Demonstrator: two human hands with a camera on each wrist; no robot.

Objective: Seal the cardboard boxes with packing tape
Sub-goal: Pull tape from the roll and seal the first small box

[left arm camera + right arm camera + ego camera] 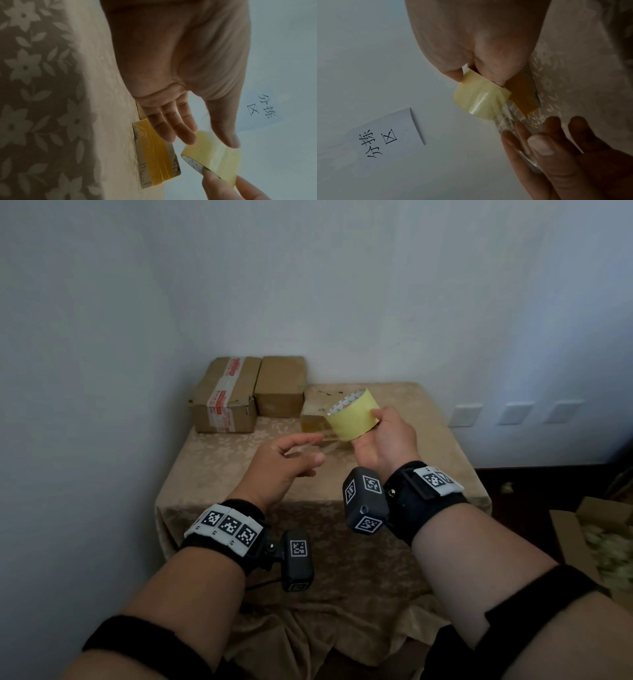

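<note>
My right hand [366,429] grips a roll of pale yellow packing tape [354,419] above the table, thumb on the outside and fingers in the core. A clear strip [513,121] runs from the roll [479,100] to my left hand [313,448], which pinches its free end between thumb and fingers [539,146]. Below and behind the roll lies a small cardboard box [312,423] with amber tape along its top [157,155]; the roll hides part of it.
Two cardboard boxes stand at the table's back left: one with red-printed tape [224,395], one plain [281,385]. A beige patterned cloth [376,542] covers the table. An open carton [596,542] sits on the floor at the right. A handwritten paper note [385,135] hangs on the wall.
</note>
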